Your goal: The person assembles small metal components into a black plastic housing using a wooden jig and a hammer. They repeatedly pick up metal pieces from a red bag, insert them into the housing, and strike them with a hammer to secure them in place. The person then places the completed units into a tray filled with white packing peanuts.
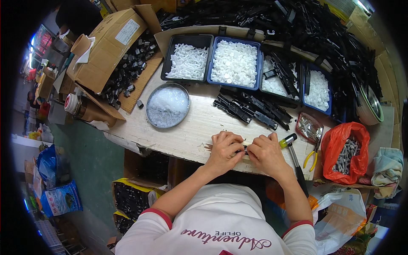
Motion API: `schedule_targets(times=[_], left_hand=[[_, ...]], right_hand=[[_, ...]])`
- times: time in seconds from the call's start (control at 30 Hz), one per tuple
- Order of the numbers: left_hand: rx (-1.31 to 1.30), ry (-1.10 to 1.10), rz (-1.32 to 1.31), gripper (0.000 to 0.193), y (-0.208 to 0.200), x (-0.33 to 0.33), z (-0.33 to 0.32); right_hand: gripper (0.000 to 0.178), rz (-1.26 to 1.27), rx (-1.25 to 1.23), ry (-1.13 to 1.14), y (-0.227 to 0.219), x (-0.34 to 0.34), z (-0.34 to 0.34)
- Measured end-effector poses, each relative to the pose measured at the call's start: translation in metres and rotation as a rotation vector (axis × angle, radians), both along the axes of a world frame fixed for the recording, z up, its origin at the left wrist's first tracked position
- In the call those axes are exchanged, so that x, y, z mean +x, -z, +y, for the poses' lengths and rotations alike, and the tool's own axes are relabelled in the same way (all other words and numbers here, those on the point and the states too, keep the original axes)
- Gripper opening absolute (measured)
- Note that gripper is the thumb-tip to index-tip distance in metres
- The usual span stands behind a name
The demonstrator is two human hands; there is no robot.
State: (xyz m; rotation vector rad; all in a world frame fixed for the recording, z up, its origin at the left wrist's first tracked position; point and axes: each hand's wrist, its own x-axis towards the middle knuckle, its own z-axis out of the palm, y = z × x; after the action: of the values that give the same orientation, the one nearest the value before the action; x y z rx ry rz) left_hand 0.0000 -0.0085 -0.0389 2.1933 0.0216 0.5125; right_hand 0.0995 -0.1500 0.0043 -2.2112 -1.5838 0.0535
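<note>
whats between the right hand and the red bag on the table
The hammer, nearer the right hand, then the yellow-handled pliers, nearer the red bag, as the head view shows.

Both forearms (187, 191) kinda angle inward, left hand (225, 148) and right hand (267, 154) super close together, palms down, fingers (231, 139) curled.

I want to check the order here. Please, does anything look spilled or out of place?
Two things. Long black parts lie across white pieces in the third rectangular tray from the left, two kinds in one tray. The cardboard box at left looks tipped, small black pieces spilling from its mouth, perhaps on purpose.
</note>
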Motion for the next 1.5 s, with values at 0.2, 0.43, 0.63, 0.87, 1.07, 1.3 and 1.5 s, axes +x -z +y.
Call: schedule_targets(times=[0.2,0.43,0.63,0.87,1.07,1.3,1.5], left_hand=[[0.023,-0.047,-0.068,0.013,0.006,-0.001,-0.005],[0.034,-0.028,-0.042,0.012,0.005,0.0,-0.005],[0.098,-0.01,0.055,0.014,-0.005,0.003,-0.002],[0.185,0.076,0.052,0.014,-0.005,0.007,0.002],[0.213,0.135,0.116,0.013,-0.006,0.008,0.005],[0.124,0.133,0.043,0.016,-0.007,0.011,0.026],[0.356,-0.54,-0.101,0.01,-0.032,0.097,0.15]], right_hand=[[0.008,0.015,-0.023,-0.019,0.001,0.0,0.001],[0.011,0.127,-0.106,-0.046,-0.003,0.006,0.0],[0.01,0.117,0.222,0.303,-0.012,0.026,-0.041],[0.014,-0.303,0.358,1.088,-0.025,0.088,-0.211],[0.03,-0.222,-0.268,1.226,-0.006,0.115,-0.266],[0.027,-0.212,-0.133,1.119,0.018,0.137,-0.278],[0.023,-0.076,0.074,1.13,0.011,0.124,-0.279]])
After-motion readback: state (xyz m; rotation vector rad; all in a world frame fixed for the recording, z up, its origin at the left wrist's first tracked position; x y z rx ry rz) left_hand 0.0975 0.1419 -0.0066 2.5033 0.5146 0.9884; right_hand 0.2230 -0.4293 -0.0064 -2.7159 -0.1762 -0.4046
